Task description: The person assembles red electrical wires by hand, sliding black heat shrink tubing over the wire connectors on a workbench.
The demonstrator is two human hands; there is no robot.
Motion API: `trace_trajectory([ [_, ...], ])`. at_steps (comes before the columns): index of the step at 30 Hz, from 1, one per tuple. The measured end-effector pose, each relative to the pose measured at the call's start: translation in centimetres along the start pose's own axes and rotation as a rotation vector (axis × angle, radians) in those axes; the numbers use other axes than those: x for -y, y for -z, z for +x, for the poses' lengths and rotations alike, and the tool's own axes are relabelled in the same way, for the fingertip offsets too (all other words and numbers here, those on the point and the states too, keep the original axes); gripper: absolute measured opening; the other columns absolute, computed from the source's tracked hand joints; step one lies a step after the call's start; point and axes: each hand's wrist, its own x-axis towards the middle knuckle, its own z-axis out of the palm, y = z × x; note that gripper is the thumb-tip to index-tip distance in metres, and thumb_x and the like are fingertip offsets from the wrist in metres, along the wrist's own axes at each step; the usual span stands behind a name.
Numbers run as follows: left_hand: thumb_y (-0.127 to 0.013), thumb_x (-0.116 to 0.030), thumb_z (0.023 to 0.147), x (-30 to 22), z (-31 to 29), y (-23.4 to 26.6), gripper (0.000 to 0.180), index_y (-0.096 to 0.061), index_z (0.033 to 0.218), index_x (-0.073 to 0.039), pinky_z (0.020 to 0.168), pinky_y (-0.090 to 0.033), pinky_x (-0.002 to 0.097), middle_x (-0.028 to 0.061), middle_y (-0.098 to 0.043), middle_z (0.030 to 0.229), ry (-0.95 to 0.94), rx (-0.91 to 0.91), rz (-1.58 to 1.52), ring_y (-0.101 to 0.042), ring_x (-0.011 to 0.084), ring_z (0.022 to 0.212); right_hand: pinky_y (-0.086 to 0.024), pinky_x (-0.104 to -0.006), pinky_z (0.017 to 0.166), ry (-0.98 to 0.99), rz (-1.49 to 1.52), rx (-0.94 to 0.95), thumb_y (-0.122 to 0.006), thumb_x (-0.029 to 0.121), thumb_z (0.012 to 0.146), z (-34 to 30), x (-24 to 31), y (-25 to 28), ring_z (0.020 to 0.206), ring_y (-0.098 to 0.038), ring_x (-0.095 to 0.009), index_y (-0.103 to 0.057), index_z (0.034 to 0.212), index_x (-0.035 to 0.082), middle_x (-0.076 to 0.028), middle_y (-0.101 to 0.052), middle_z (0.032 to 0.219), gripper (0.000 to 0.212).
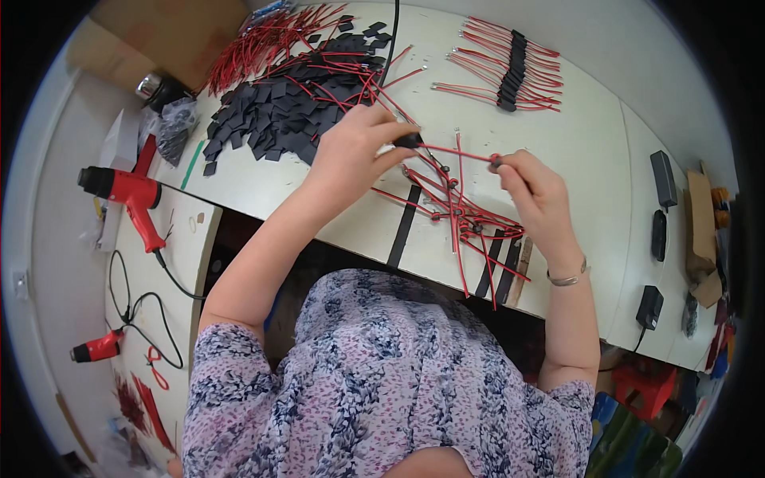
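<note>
My left hand (358,147) pinches a small black sleeve (408,140) above the middle of the table. A red wire (456,151) runs from this sleeve across to my right hand (532,185). The fingers of my right hand are closed on the wire's other end, where a small dark bead-like part (496,162) shows at the fingertips. Beneath the hands lies a loose tangle of red and black wires (454,203) with small dark knobs. Left of my left hand spreads a heap of flat black sleeve pieces (267,115).
Red wires (267,48) are bunched at the far left. A row of wires with black sleeves (514,72) lies at the far right. Two red heat guns (131,195) rest on the left side surface. Black adapters (663,179) sit on the right. Black strips (405,227) mark the table's front edge.
</note>
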Motion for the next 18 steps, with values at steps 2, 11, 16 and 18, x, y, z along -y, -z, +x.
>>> trace_trajectory([
  [2,-0.076,-0.018,0.079,-1.0,1.0,-1.6,0.029,-0.071,0.106,-0.008,0.076,-0.051,0.0389,0.0088,-0.065,0.087,-0.21,0.079,-0.029,-0.063,0.0286,0.085,-0.049,-0.0361,0.067,0.035,-0.162,0.137,-0.057,0.008,0.096,0.0,0.4,-0.7,0.075,-0.062,-0.03,-0.062,0.099,-0.001,-0.014,-0.062,0.088,0.011],
  [11,-0.076,-0.009,0.074,-3.6,3.2,-3.6,0.034,-0.067,0.107,-0.006,0.073,-0.05,0.0391,0.0078,-0.062,0.085,-0.375,0.139,-0.102,-0.061,0.0274,0.083,-0.048,-0.0369,0.065,-0.247,0.004,0.189,-0.058,0.011,0.096,0.0,0.3,-0.2,0.067,-0.057,-0.028,-0.059,0.096,-0.003,-0.017,-0.061,0.08,0.014],
  [16,-0.079,-0.01,0.072,-5.3,3.4,-3.7,0.038,-0.067,0.109,-0.007,0.074,-0.049,0.0366,0.0056,-0.063,0.092,-0.397,0.017,-0.028,-0.061,0.0261,0.087,-0.046,-0.0323,0.063,-0.306,0.019,0.106,-0.058,0.011,0.096,-0.1,0.0,-0.1,0.063,-0.053,-0.021,-0.06,0.095,-0.003,-0.013,-0.061,0.073,0.014],
  [18,-0.08,-0.01,0.072,-7.0,2.7,-2.8,0.041,-0.067,0.111,-0.008,0.074,-0.048,0.0337,0.0056,-0.063,0.093,-0.271,-0.308,-0.016,-0.06,0.0264,0.087,-0.045,-0.0304,0.062,-0.322,0.04,0.024,-0.058,0.011,0.096,-0.2,-0.7,-0.3,0.063,-0.053,-0.017,-0.062,0.095,-0.002,-0.01,-0.061,0.072,0.014],
])
